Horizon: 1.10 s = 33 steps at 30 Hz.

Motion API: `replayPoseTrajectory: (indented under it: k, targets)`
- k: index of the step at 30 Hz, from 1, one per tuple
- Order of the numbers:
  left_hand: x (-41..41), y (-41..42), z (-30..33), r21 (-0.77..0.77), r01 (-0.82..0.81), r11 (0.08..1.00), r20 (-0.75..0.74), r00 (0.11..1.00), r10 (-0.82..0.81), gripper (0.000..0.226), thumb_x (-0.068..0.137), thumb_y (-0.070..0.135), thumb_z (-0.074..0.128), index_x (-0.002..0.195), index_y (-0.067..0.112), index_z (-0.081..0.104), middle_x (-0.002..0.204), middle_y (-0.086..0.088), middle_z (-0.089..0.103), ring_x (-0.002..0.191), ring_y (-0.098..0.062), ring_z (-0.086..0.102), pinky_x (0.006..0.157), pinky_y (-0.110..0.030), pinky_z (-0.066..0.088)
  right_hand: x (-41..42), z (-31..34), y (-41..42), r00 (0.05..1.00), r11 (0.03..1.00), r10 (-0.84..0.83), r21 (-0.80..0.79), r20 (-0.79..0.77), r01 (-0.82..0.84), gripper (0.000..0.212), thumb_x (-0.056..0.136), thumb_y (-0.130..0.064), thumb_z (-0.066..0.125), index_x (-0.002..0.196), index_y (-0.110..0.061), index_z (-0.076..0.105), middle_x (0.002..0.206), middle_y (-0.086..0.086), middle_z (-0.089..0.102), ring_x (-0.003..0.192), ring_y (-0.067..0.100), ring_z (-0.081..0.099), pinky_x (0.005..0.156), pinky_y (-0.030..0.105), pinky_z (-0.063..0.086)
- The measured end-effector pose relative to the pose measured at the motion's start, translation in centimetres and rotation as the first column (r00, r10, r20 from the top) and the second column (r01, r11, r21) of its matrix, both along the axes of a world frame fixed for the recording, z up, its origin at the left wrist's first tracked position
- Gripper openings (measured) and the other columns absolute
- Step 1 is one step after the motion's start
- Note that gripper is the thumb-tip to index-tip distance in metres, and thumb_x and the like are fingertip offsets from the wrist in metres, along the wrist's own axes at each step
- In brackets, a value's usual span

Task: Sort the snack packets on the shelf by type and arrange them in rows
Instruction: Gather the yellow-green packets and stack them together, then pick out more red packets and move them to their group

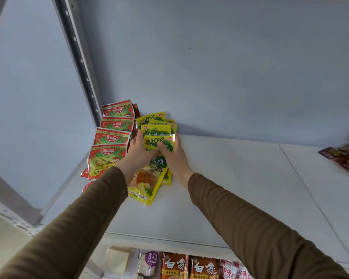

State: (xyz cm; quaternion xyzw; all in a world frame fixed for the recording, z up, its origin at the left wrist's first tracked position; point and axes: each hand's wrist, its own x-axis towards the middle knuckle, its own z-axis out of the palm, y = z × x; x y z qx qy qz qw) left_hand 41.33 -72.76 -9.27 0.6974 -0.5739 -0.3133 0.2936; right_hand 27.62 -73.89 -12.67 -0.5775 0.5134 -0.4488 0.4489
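Note:
A row of several red snack packets (109,137) lies overlapped along the left side of the white shelf (230,178), running from the back wall to the front. Beside it on the right lies a row of several yellow TuDouSi packets (147,178), also overlapped. My left hand (138,150) and my right hand (173,156) both grip one yellow packet (158,140) by its left and right edges, holding it over the middle of the yellow row. Both sleeves are olive-brown.
A pile of dark red packets (347,156) lies at the shelf's right edge. A perforated metal upright (79,57) stands at the back left corner. On the shelf below are orange noodle packs (189,266) and other packets.

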Motion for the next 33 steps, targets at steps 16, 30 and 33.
replayPoseTrajectory:
  k: [16, 30, 33]
  targets:
    - [-0.3, 3.0, 1.5, -0.199, 0.233, 0.952, 0.285, 0.943, -0.172, 0.066, 0.101, 0.028, 0.06, 0.159, 0.02, 0.03, 0.166, -0.008, 0.025, 0.154, -0.032, 0.017, 0.124, -0.049, 0.017, -6.7, 3.7, 2.8, 0.75, 0.984, -0.066, -0.169, -0.658, -0.062, 0.067, 0.101, -0.036, 0.059, 0.158, -0.017, 0.031, 0.168, 0.01, 0.021, 0.155, 0.027, 0.015, 0.124, 0.039, 0.018]
    - [-13.7, 3.5, 3.4, -0.221, 0.469, 0.855, 0.474, 0.818, -0.326, 0.071, 0.095, 0.032, 0.07, 0.155, 0.01, 0.039, 0.159, -0.014, 0.039, 0.149, -0.032, 0.029, 0.119, -0.033, 0.015, -21.1, 6.5, 8.5, 0.563, 0.968, -0.157, -0.238, -0.812, -0.074, 0.064, 0.1, -0.036, 0.059, 0.156, -0.017, 0.034, 0.164, 0.005, 0.032, 0.149, 0.028, 0.027, 0.119, 0.036, 0.023]
    - [-18.4, 3.8, 3.3, -0.221, 0.495, 0.841, 0.495, 0.799, -0.34, 0.073, 0.093, 0.034, 0.072, 0.155, 0.011, 0.04, 0.161, -0.014, 0.038, 0.15, -0.032, 0.028, 0.12, -0.032, 0.015, -26.0, 6.5, 9.6, 0.532, 0.969, -0.169, -0.238, -0.83, -0.063, 0.065, 0.101, -0.038, 0.057, 0.157, -0.018, 0.033, 0.166, 0.006, 0.027, 0.151, 0.027, 0.024, 0.12, 0.036, 0.02]
